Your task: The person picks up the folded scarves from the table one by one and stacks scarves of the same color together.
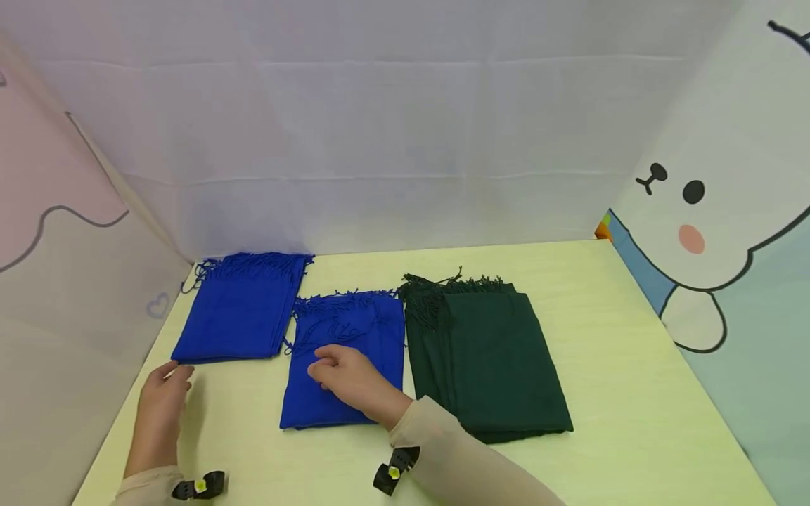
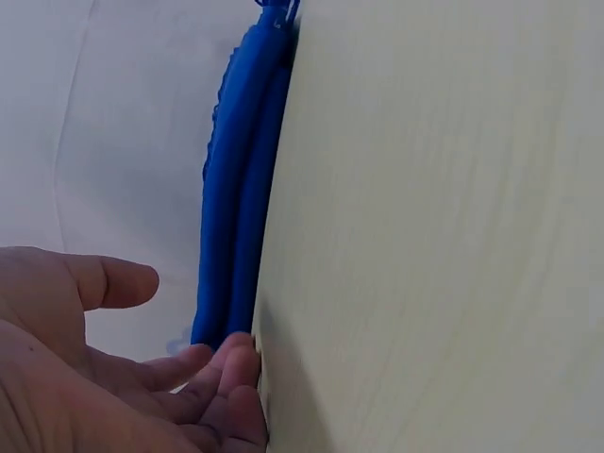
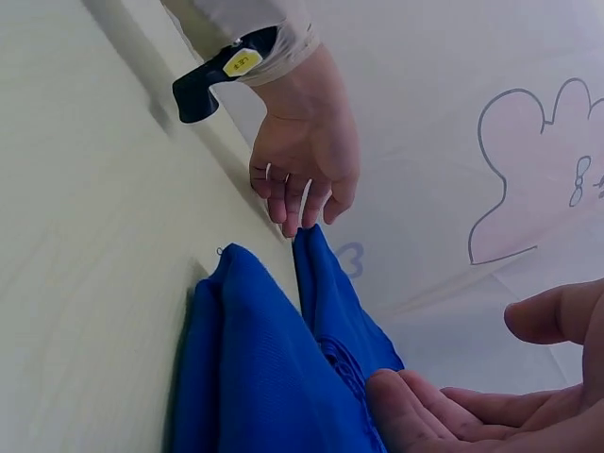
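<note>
A folded blue scarf (image 1: 237, 320) with a fringe along its far edge lies at the table's left. My left hand (image 1: 161, 407) is at its near left corner; in the left wrist view the fingertips (image 2: 241, 363) meet the end of the scarf's folded edge (image 2: 236, 179), with the thumb spread away. Another folded blue scarf (image 1: 316, 404), fringe partly over its top, lies in the middle. Over it hovers my right hand (image 1: 354, 379), holding nothing; the right wrist view shows its thumb (image 3: 547, 316) apart from the fingers, whose tips overlap the scarf.
Right of the middle scarf lies a larger folded dark green scarf (image 1: 506, 365), fringe at its far left, close under my right forearm. The pale yellow table (image 1: 633, 393) meets a white cloth backdrop (image 1: 380, 140); printed side panels (image 1: 709, 211) flank it.
</note>
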A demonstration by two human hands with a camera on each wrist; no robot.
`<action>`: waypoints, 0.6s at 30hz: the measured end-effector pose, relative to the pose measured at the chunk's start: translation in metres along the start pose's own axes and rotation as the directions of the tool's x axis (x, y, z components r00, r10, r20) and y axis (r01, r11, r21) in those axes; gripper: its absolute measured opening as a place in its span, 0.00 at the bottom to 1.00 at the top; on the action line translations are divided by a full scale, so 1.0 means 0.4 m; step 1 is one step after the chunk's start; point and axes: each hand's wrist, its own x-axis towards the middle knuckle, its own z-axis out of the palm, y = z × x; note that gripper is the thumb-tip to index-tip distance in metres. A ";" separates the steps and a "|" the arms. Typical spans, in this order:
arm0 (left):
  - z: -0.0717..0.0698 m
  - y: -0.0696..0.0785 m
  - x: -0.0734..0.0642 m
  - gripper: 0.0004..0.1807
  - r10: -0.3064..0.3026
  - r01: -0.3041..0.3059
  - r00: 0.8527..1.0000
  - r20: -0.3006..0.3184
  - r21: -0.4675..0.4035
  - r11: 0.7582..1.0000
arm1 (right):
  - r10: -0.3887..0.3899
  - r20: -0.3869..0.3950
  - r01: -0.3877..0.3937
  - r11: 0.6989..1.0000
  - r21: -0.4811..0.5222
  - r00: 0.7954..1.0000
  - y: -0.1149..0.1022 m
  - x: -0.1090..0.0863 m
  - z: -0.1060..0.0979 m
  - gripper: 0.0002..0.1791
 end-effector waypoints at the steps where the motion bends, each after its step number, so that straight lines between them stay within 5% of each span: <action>1: 0.001 0.001 0.003 0.41 -0.004 0.004 1.000 0.012 0.006 1.000 | 0.013 -0.003 -0.013 1.000 0.010 1.000 -0.001 0.005 0.001 0.26; 8: 0.002 0.006 0.035 0.43 -0.038 0.037 0.997 0.063 0.009 0.999 | 0.063 0.002 -0.063 0.988 0.140 0.998 0.002 0.045 0.009 0.25; 18: -0.010 0.014 0.064 0.40 -0.078 0.064 0.992 -0.097 -0.138 0.988 | 0.120 -0.037 -0.104 0.949 0.299 0.992 -0.004 0.095 0.045 0.22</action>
